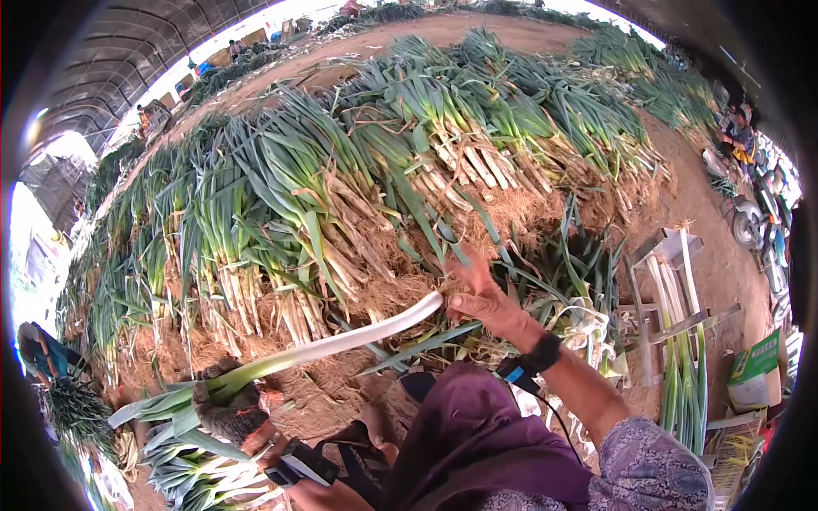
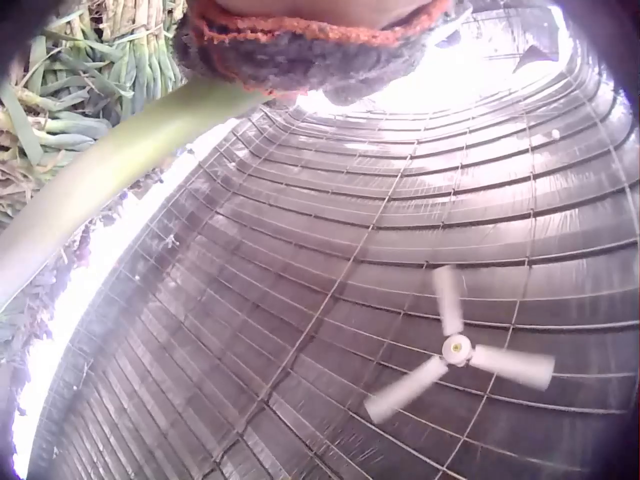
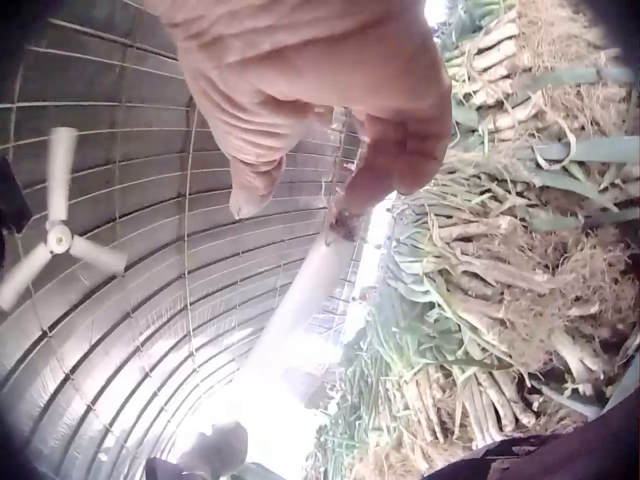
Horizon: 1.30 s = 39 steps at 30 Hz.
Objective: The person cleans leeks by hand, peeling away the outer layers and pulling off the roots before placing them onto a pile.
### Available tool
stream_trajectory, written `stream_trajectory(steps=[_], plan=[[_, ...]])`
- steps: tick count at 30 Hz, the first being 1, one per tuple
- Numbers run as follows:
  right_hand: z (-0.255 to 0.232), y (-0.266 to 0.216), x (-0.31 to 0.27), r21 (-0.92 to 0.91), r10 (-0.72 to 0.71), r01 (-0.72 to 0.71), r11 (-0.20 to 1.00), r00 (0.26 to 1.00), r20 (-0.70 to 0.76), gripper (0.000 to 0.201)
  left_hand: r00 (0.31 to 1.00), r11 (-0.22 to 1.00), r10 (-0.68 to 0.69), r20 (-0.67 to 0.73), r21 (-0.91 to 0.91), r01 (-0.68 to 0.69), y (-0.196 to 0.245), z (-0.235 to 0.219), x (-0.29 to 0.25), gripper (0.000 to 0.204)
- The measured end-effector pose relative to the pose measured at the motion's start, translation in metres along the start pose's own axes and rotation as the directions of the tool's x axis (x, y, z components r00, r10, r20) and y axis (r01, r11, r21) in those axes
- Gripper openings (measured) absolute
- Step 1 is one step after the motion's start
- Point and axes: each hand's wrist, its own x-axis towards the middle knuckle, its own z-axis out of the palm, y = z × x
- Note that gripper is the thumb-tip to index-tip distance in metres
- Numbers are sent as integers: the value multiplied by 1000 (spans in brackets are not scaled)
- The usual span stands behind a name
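A long leek lies across the front of the body, its white root end to the right. My gloved left hand grips its green part; the glove and the pale stalk show in the left wrist view. At the root end is my bare right hand. In the right wrist view that hand has its thumb apart from the bent fingers, which are beside the roots of the leek; whether they touch is unclear.
Heaped leeks with dry roots spread ahead. Trimmed leeks lie at the lower left. On the right, a metal rack holds more leeks, near a green and white box. Peeled leaves lie beside the right forearm.
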Motion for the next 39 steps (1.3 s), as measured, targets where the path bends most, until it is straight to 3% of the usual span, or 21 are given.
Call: stream_trajectory(steps=[4, 6, 9, 11, 13, 15, 16, 17, 18, 19, 20, 21, 22, 24, 26, 28, 32, 33, 34, 35, 39], plan=[[28, 3, -19, 50, 269, -284, 957, 941, 206, 83, 999, 977, 33, -7, 210, -31, 7, -14, 7, 22], [-9, 1, -14, -138, 309, -313, 940, 950, -53, 62, 999, 985, -42, -33, 168, 46, 15, -26, 12, 18], [-59, 19, 0, 318, 510, -402, 858, 737, -444, 36, 983, 928, -181, 35, 338, 159, -44, 16, -43, 10], [-86, 27, -2, 86, 292, -306, 948, 729, -619, 30, 965, 953, -233, -123, 167, 252, -68, 35, -66, 13], [-112, 50, -8, -395, -103, -218, 892, 755, -648, 31, 951, 919, -244, -190, 269, 289, -80, 43, -79, 10], [-159, 45, -30, -194, 19, -395, 898, 476, -879, 39, 941, 849, -330, -77, 411, 332, -68, 32, -71, 9], [-206, 55, -50, -288, -53, -494, 820, 436, -898, 36, 911, 779, -409, 52, 540, 319, -46, 24, -55, 9], [-262, 61, -89, -583, -178, -696, 418, 567, -804, 36, 891, 858, -440, 113, 344, 381, -23, 15, -38, 8], [-306, 57, -129, -681, -181, -704, -199, 710, -681, 40, 874, 892, -450, 183, 137, 431, -1, 7, -25, 9], [-332, 47, -164, -710, -159, -616, -343, 782, -602, 46, 962, 961, -256, 96, 128, 243, 10, 6, -17, 10], [-313, 18, -187, -841, -132, -481, 249, 843, -521, 40, 999, 990, -47, 8, 136, 46, 16, 8, -10, 11], [-284, -16, -207, -615, -103, -211, 760, 895, -434, 35, 995, 965, 95, -42, 249, -81, 17, 8, -8, 12], [-274, -22, -211, -494, 50, -381, 781, 827, -560, 31, 971, 912, 227, -75, 367, -185, 14, 6, -7, 14], [-261, -29, -223, -178, 333, -650, 739, 582, -742, 23, 968, 975, 129, -216, 204, -84, 15, -6, 13, 16], [-267, -13, -235, -465, 241, -743, 481, 623, -745, 23, 968, 975, 116, -221, 211, -68, 9, -30, 25, 18], [-282, 35, -232, -920, 57, -287, -268, 948, -313, 30, 968, 959, 153, -201, 267, -96, 4, -32, 24, 16], [-175, 0, -125, -927, 217, -329, 180, 932, -289, 29, 948, 974, 85, -307, 225, -14, 0, -8, 3, 19], [-188, 26, -107, -986, 3, 26, 162, 1000, 27, 31, 966, 973, 45, -256, 232, 17, 3, -16, 6, 20], [-117, -27, -81, -763, 230, -371, 529, 928, -292, 38, 979, 970, 3, -203, 239, 47, 7, -28, 14, 21], [-103, -25, -63, -542, 276, -374, 752, 926, -256, 49, 984, 981, -21, -178, 187, 55, 9, -41, 24, 23], [-29, -42, -3, -379, 183, -219, 899, 975, -128, 61, 977, 957, -115, -182, 242, 158, 14, -21, 0, 28]])
